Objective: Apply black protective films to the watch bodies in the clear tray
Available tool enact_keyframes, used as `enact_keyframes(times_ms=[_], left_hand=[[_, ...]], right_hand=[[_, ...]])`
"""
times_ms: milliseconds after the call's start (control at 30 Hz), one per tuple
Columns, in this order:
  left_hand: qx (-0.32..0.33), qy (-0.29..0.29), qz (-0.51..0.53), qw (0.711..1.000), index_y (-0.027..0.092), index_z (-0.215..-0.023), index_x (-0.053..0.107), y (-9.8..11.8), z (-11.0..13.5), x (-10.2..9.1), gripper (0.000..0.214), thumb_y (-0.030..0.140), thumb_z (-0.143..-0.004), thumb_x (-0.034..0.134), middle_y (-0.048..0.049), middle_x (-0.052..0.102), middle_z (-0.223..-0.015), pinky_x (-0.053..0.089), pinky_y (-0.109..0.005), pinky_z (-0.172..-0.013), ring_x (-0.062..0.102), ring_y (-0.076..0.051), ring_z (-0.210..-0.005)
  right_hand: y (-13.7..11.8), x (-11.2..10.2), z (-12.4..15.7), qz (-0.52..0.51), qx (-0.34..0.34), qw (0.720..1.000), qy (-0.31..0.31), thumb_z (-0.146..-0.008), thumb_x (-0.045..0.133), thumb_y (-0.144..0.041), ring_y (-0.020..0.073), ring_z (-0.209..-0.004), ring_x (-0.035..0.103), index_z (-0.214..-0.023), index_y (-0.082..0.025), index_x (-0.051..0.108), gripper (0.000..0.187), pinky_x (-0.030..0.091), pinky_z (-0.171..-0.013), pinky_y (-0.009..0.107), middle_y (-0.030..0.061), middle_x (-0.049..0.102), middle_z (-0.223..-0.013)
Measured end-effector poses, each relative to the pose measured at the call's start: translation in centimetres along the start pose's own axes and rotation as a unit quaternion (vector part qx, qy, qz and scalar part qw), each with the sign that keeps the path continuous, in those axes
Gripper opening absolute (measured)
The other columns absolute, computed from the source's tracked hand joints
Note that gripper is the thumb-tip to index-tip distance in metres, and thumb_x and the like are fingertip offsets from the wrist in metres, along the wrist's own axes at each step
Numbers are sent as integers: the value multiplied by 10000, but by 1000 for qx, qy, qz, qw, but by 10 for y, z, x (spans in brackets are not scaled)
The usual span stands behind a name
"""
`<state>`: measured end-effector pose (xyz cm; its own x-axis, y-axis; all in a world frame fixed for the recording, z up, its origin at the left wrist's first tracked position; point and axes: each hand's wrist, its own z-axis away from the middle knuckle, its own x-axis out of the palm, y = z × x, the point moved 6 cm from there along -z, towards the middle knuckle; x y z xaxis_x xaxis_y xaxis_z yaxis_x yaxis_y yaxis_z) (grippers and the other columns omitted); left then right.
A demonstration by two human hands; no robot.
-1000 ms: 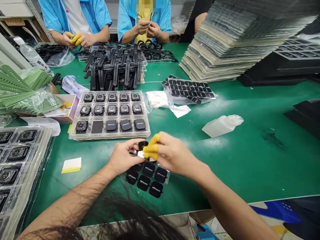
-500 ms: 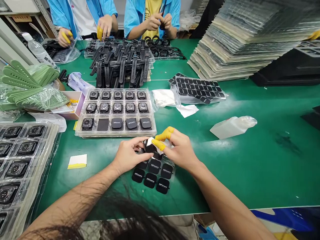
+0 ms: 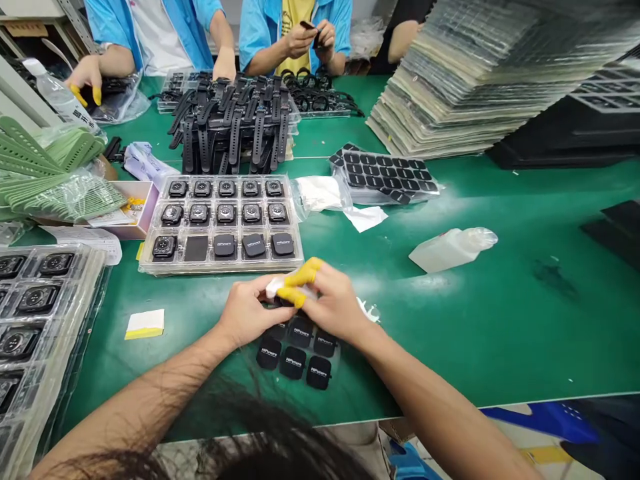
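My left hand (image 3: 245, 312) is closed around a black smartwatch case (image 3: 279, 302), mostly hidden behind the fingers. With yellow covers on thumb and forefinger, my right hand (image 3: 334, 303) presses a white wipe (image 3: 275, 287) against the case. Below both hands lies a sheet of square black "HiFuture" stickers (image 3: 293, 363), partly covered by them. Beyond them is a clear plastic tray (image 3: 220, 269) of watch cases. Most show their sensor backs; three in the front row have black printed squares on top. One front-row slot holds only a dark pad.
Another watch tray stack (image 3: 97, 287) stands at left. A translucent bottle (image 3: 445, 251) lies on its side at right. Farther back are more sticker sheets (image 3: 390, 172), black straps (image 3: 233, 127) and a tall tray stack (image 3: 450, 87). Two co-workers sit opposite.
My hands have shifted slightly left in view, and the wipe now covers more of the watch case. White scraps show beside my right wrist. The co-workers' hands have moved.
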<state>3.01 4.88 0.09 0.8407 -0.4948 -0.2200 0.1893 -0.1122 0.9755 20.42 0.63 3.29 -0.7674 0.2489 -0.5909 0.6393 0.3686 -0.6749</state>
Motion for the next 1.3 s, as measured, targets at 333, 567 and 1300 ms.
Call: enact_keyframes(times_ms=[333,567,1300], left_hand=[[211,137,-73,965,213,-1242,822,17,14,-10,396,264,-857,900,-59,884,-1079,744,-323,-827,848,-198,-811],[144,118,-53,981,217,-1242,820,13,11,-10,434,306,-828,914,-57,884,-1005,744,-358,-849,850,-220,-813],[36,-36,-61,997,189,-1288,832,3,1,3,540,166,-748,841,6,869,-909,706,-323,-903,826,-196,-819]], right_hand=[[24,-28,5,-57,138,987,-65,-898,825,-541,297,-968,749,-1137,-273,798,359,602,-936,508,57,821,-1039],[30,-18,8,-111,206,972,26,-852,854,-544,287,-878,768,-896,-268,840,279,613,-874,482,67,835,-922],[23,12,14,-335,393,854,-65,-601,1019,-558,195,-732,718,-834,-231,769,472,629,-698,344,30,776,-833]])
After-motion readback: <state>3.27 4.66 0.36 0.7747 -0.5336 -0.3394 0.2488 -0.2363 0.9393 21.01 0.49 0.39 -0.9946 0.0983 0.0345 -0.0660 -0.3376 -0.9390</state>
